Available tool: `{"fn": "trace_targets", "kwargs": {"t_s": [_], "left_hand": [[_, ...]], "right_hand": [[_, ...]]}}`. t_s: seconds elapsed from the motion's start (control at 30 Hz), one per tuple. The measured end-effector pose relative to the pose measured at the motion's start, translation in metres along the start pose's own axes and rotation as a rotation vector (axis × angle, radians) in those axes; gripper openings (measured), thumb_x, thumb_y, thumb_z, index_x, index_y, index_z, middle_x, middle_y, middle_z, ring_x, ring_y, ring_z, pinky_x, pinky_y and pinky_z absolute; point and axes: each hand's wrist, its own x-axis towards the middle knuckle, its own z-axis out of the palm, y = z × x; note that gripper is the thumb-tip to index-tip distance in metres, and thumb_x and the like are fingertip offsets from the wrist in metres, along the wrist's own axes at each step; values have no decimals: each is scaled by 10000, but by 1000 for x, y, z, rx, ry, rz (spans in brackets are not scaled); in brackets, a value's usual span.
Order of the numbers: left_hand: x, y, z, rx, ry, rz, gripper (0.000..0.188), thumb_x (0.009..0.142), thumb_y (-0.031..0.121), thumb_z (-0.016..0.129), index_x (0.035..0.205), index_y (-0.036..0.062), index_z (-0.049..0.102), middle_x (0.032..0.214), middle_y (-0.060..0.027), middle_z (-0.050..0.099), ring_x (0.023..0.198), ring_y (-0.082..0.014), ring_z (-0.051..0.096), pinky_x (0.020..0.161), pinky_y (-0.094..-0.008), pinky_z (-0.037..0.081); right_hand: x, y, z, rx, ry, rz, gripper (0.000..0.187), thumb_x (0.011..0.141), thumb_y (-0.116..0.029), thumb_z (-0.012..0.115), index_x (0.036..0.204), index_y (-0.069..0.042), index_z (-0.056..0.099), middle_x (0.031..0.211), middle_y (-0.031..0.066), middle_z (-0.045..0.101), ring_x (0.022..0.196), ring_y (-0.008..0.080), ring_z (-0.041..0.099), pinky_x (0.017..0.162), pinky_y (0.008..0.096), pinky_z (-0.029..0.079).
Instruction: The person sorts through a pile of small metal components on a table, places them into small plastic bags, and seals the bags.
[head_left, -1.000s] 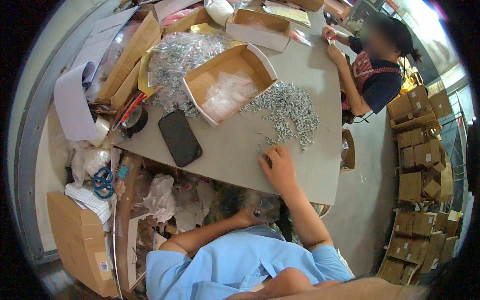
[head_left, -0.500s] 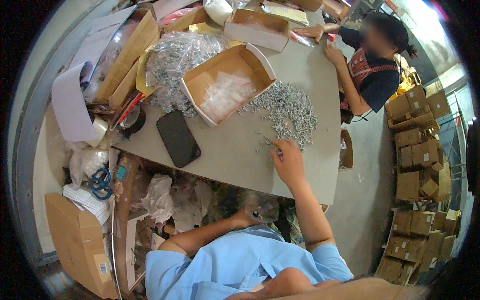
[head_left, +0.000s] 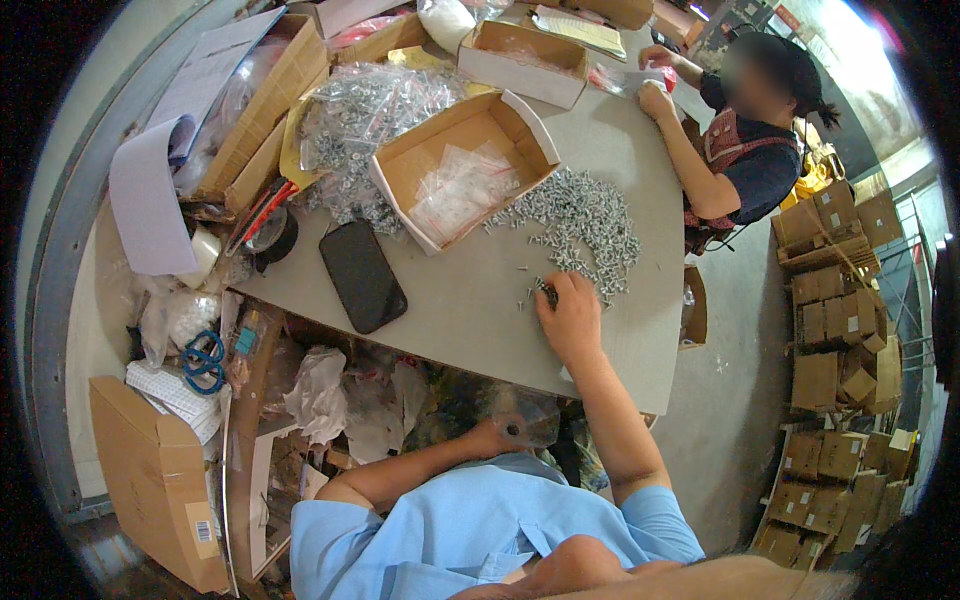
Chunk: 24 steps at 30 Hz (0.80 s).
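A spread pile of small silver screws [head_left: 590,235] lies on the grey table. My right hand [head_left: 572,312] is at its near edge, fingers curled down around a few screws, with some loose ones beside the fingertips. Low in front of my body, below the table edge, my left hand [head_left: 488,437] is closed on a clear plastic bag [head_left: 530,418]; part of that hand is hidden behind the bag. Just beyond the pile, an open cardboard box [head_left: 535,150] contains small clear zip bags [head_left: 465,190].
A black phone [head_left: 362,277] lies left of the screws. Behind it is a heap of filled clear bags [head_left: 375,115]. Blue-handled scissors [head_left: 203,362] are at the left. Across the table a co-worker [head_left: 745,150] handles a small bag. Cartons [head_left: 820,380] are stacked at the right.
My right hand has shifted slightly and its fingers have curled further over the screws. The bag at my left hand has turned a little. The co-worker's hands have come together around a bag.
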Motion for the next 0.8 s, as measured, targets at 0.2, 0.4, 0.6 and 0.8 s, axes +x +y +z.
{"fn": "trace_targets", "kwargs": {"t_s": [0.2,0.4,0.6,0.8], "left_hand": [[-1,12,-5,-29,7,36,284,715,243,751,871,40,630,912,-110,636,866,-216,600,785,-336,468],[-1,20,-9,-21,-18,-53,310,700,247,764,881,36,627,905,-114,638,855,-215,602,773,-334,465],[-1,14,-8,-68,-91,-97,363,685,256,777,939,48,624,950,-118,633,896,-210,590,796,-341,457],[1,-12,3,-180,-16,-72,423,692,260,773,1020,53,604,1024,-121,613,955,-213,571,841,-342,447]], "right_hand": [[-7,1,-2,-38,40,14,143,758,-138,642,863,-58,586,856,141,566,822,341,554,703,429,453],[-36,2,-22,-18,-242,-10,145,768,-185,629,858,-74,603,877,134,582,761,351,576,679,449,467],[-29,-3,-47,173,-619,-80,171,766,-161,642,913,-73,634,878,124,603,735,322,589,665,413,472],[7,0,-1,151,8,-164,177,766,-60,632,940,-33,622,915,148,578,758,321,585,670,403,471]]}}
